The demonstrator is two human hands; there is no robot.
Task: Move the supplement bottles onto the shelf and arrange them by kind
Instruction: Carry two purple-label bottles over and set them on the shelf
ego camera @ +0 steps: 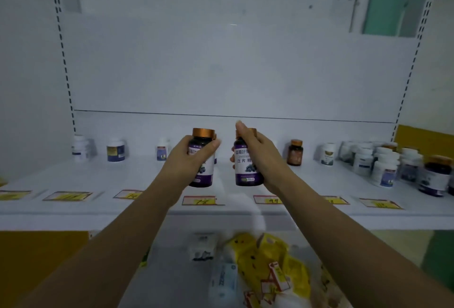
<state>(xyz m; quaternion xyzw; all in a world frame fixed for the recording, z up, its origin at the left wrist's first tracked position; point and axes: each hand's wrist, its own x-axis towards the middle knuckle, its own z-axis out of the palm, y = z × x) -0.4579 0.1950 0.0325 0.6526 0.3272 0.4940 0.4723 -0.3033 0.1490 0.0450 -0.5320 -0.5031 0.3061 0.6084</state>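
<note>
Left grip (189,157): your fingers are curled round the left bottle (204,143). It has a purple label and copper cap and is upright, with your thumb across the label.
Right grip (261,157): wrapped round the right bottle (245,162), a matching one, upright, forefinger over its cap.
Position: both bottles are side by side, apart, over the middle of the shelf (98,177).
Shelf stock: an amber bottle (294,152) stands just beside your right grip, and a bottle cluster (383,162) is at the far right.

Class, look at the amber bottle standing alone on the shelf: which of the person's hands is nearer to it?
Right. The right hand, gripping a purple-labelled bottle, is just left of the amber bottle; the left hand, gripping its twin bottle, is farther left.
</note>
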